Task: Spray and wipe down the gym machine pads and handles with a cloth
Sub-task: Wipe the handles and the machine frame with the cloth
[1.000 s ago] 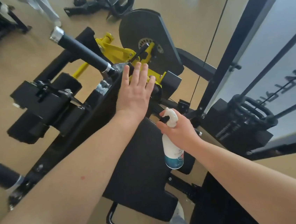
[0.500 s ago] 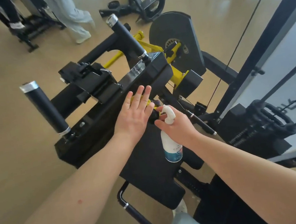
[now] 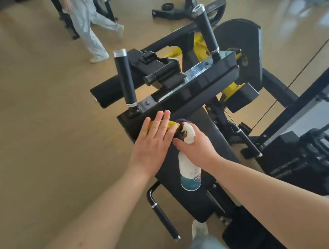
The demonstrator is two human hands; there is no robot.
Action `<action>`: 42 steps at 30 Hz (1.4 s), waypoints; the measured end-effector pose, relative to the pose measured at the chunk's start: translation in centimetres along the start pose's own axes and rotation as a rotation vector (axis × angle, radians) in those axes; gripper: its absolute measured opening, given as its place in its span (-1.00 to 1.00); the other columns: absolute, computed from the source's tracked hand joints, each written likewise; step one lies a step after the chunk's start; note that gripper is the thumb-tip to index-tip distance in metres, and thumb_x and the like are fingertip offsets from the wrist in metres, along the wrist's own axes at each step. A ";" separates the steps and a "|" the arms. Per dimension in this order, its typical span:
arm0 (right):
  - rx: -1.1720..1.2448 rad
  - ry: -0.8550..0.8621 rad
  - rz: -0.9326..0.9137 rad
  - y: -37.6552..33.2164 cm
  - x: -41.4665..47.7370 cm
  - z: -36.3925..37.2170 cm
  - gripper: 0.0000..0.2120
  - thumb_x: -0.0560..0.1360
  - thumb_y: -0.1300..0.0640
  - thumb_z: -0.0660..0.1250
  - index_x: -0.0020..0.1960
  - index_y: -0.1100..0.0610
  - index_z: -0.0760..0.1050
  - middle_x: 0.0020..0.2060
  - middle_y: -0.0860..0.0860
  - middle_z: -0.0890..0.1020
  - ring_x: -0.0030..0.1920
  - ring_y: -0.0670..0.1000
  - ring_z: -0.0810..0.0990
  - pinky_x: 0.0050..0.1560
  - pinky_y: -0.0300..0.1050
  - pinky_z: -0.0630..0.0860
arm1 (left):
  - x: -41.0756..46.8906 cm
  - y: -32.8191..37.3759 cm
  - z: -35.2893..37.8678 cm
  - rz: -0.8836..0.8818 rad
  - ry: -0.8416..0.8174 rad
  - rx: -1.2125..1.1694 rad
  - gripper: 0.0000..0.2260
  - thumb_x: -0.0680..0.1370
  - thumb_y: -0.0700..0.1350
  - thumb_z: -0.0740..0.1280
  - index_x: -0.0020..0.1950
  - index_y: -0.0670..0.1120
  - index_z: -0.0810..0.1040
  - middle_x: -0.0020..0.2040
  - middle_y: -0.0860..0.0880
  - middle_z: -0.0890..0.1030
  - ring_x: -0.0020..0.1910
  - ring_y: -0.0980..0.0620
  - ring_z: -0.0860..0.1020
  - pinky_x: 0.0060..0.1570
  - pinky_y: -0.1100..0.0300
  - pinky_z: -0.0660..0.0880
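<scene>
My left hand (image 3: 153, 143) lies flat with straight fingers on a yellow cloth (image 3: 171, 124), pressing it against the black pad (image 3: 206, 128) of the gym machine. Most of the cloth is hidden under the hand. My right hand (image 3: 197, 149) grips a white spray bottle (image 3: 189, 173) with a teal label by its trigger head, just right of the left hand and over the seat pad. Two upright black handles (image 3: 125, 78) (image 3: 207, 30) with chrome caps rise from the machine's top bar beyond my hands.
A low side handle (image 3: 165, 219) sticks out near my feet. The weight stack and black frame (image 3: 304, 150) stand to the right, with a cable running up. A person in light clothes (image 3: 87, 20) walks across the tan floor at the back, among other machines.
My left hand has slid down and left from the top bar onto the pad's near edge, with the yellow cloth now showing under it. The right hand kept its hold on the bottle.
</scene>
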State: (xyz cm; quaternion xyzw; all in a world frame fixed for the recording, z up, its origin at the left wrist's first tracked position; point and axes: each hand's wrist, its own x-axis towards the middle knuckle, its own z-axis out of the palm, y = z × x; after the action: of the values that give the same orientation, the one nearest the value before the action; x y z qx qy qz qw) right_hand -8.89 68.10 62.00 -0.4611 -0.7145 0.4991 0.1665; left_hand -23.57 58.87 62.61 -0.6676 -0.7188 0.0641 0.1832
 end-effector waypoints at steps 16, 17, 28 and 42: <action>-0.056 -0.036 0.067 -2.5 -3.1 7.0 -0.66 0.52 -0.07 0.47 0.21 -0.04 0.43 -0.09 -0.11 0.61 -0.12 -0.14 0.58 -0.26 -0.19 0.45 | -8.4 0.3 -0.8 -1.086 -0.128 -1.608 -0.78 0.55 0.04 0.41 0.12 0.06 0.44 0.10 0.09 0.60 0.10 0.03 0.61 0.16 0.04 0.56; -0.048 -0.032 0.069 -2.4 -3.0 7.1 -0.67 0.52 -0.06 0.46 0.20 -0.05 0.43 -0.09 -0.10 0.62 -0.12 -0.13 0.60 -0.24 -0.18 0.48 | -7.8 0.1 -0.8 -1.200 -0.095 -1.770 -0.75 0.51 0.04 0.42 0.11 0.06 0.45 0.12 0.03 0.64 0.10 -0.03 0.63 0.21 -0.05 0.56; -0.142 -0.144 -0.014 -1.5 -2.4 4.8 -0.70 0.54 -0.01 0.46 0.19 -0.14 0.42 -0.09 -0.18 0.61 -0.13 -0.12 0.63 -0.22 -0.24 0.52 | -5.2 -0.1 0.0 -1.295 -0.162 -2.201 -0.83 0.63 -0.12 0.37 0.22 -0.06 0.63 0.01 -0.04 0.71 -0.05 -0.01 0.63 0.14 0.08 0.60; -0.105 -0.113 -0.023 2.1 -2.0 0.5 -0.46 0.55 0.04 0.44 0.49 -0.17 0.39 -0.05 -0.33 0.55 -0.07 -0.26 0.56 -0.19 -0.33 0.44 | -0.2 3.1 0.4 -1.195 0.440 -3.024 -0.10 0.42 0.54 0.23 0.50 -0.11 0.45 0.39 -0.30 0.53 0.37 -0.39 0.50 0.48 -0.31 0.27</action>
State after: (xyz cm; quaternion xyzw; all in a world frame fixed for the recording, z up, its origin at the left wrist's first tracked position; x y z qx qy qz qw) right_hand -7.18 66.32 60.45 -0.4320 -0.7532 0.4843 0.1072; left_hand -20.81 59.05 61.13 -0.1307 0.2270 0.8211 0.5072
